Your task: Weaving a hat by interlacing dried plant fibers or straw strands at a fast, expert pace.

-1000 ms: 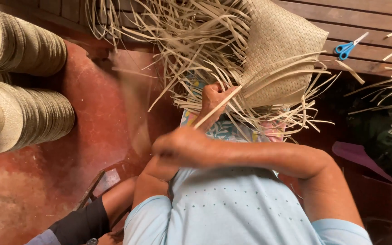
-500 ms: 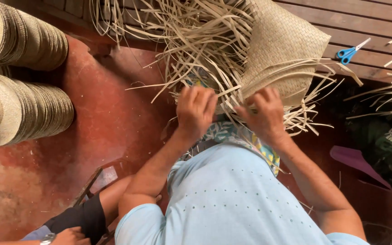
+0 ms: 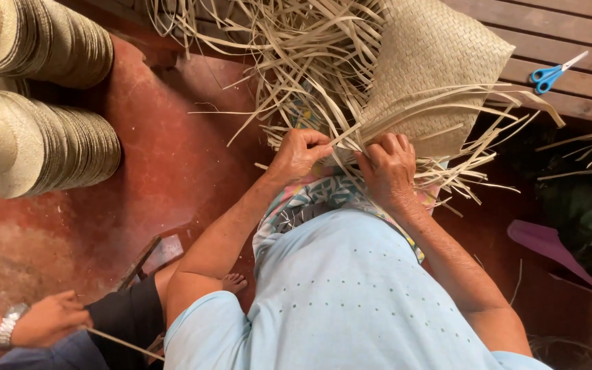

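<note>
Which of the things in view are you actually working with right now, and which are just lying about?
In use:
left hand and right hand, each pinching loose straw strips
half-woven straw piece

Lying about:
blue scissors
stacked straw hats
purple sheet
another person's hand

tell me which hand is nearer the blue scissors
Right. The right hand grips palm strips at the woven piece's edge, below and left of the blue scissors on the wooden boards. The left hand is farther left.

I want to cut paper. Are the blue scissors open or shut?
Open. The blue scissors lie on the wooden boards with their blades spread slightly apart.
</note>
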